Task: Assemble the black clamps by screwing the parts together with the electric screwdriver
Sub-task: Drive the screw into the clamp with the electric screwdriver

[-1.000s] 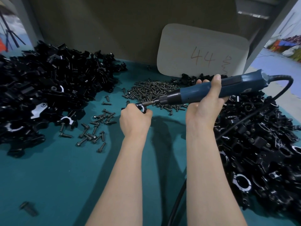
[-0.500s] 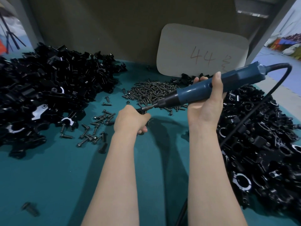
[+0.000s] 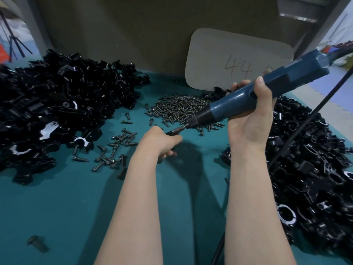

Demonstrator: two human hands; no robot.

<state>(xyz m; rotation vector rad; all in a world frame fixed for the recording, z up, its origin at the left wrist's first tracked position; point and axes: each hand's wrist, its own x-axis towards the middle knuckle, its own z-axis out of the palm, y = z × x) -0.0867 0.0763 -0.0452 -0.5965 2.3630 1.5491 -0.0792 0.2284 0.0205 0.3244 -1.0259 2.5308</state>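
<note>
My right hand (image 3: 250, 119) grips a blue electric screwdriver (image 3: 254, 94) that slants down to the left, its cable trailing off to the right. The bit meets a small black clamp (image 3: 172, 133) that my left hand (image 3: 159, 143) holds just above the green table (image 3: 57, 207). My fingers hide most of the clamp. Behind the hands lies a pile of dark screws (image 3: 179, 109). More screws (image 3: 114, 150) are scattered to the left of my left hand.
A big heap of black clamp parts (image 3: 49, 108) fills the left of the table, another heap (image 3: 313, 173) the right. A pale card marked 44 (image 3: 236, 62) leans on the back wall. One lone dark screw (image 3: 37, 243) lies near the front left.
The screwdriver's rear end has risen, so the tool tilts more steeply down to the clamp. My left hand has shifted slightly left and lower with the clamp.
</note>
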